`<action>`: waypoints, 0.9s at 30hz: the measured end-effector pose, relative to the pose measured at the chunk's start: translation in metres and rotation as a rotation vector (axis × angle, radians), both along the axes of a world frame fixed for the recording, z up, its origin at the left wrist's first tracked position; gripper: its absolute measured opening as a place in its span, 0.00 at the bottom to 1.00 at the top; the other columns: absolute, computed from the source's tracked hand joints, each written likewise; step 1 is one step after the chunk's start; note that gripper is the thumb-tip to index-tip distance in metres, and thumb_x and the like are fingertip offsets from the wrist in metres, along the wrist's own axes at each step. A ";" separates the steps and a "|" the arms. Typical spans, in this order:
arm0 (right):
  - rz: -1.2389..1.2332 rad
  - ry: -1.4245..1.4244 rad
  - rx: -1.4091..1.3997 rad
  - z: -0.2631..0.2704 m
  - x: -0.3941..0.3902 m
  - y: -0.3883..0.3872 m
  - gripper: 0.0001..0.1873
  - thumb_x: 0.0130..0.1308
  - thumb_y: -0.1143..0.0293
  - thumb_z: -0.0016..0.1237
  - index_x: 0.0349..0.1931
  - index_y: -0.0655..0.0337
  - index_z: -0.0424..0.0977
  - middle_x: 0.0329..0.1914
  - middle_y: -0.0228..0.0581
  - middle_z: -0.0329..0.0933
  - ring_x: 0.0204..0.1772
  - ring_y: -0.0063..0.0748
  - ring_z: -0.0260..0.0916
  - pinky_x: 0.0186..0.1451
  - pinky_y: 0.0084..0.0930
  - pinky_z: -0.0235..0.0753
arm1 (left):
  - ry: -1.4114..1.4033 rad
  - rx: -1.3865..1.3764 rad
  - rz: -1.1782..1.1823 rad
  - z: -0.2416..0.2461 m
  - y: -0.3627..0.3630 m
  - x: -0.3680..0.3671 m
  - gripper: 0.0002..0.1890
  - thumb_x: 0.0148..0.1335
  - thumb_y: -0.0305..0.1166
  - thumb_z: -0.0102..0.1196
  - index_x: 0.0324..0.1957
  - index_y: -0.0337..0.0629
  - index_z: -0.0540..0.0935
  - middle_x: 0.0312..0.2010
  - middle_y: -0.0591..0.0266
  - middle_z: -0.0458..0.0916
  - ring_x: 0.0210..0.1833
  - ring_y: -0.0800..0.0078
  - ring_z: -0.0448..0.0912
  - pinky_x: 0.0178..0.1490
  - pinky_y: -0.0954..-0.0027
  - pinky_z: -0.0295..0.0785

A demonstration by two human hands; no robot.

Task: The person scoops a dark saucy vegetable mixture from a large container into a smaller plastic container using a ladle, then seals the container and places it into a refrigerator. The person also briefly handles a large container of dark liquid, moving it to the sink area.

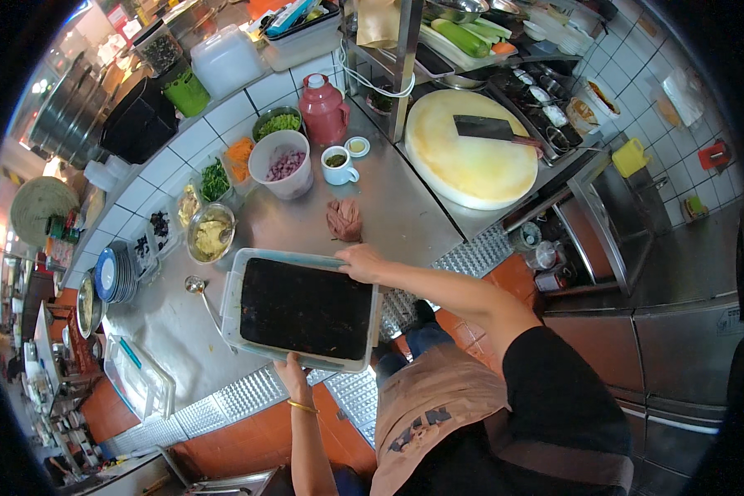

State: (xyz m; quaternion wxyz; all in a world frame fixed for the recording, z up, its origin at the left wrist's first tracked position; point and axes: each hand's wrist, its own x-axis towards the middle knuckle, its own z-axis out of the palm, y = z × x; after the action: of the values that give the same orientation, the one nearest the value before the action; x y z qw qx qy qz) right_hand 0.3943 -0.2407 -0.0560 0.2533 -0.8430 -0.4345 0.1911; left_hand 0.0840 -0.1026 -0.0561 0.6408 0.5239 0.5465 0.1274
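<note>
My left hand (294, 376), with a gold-coloured bangle at the wrist, grips the near long side of a translucent plastic storage box (232, 297). On the opposite side, my right hand (361, 264) holds the box's rim near a corner. A smooth, nearly black mass (307, 309) fills much of the box; I cannot tell what it is. The box is held at the edge of the stainless steel worktop (403, 204). Just beyond it lies a crumpled pinkish cloth (344, 220). To the left are a metal ladle (203, 296) and a clear lid with teal clips (142, 378).
Along the tiled wall stand a tub of diced purple onion (285, 162), a bowl of yellow paste (211, 239), stacked plates (115, 273), a mug (340, 166) and a pink vacuum jug (323, 108). A cleaver (487, 128) lies on a round chopping block (465, 173) at right.
</note>
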 end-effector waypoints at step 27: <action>-0.433 0.012 0.032 0.079 0.066 -0.343 0.17 0.65 0.68 0.57 0.54 0.58 0.82 0.46 0.53 0.83 0.49 0.58 0.79 0.52 0.46 0.78 | -0.019 -0.099 -0.321 0.006 -0.238 0.152 0.18 0.62 0.30 0.50 0.53 0.33 0.76 0.40 0.54 0.81 0.40 0.66 0.79 0.44 0.64 0.76</action>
State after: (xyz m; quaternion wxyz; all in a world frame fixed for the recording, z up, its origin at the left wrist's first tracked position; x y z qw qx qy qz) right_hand 0.4607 -0.5841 0.0226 0.3041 -0.9114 -0.2447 0.1303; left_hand 0.2362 -0.3407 -0.0497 0.6829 0.5712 0.4554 0.0011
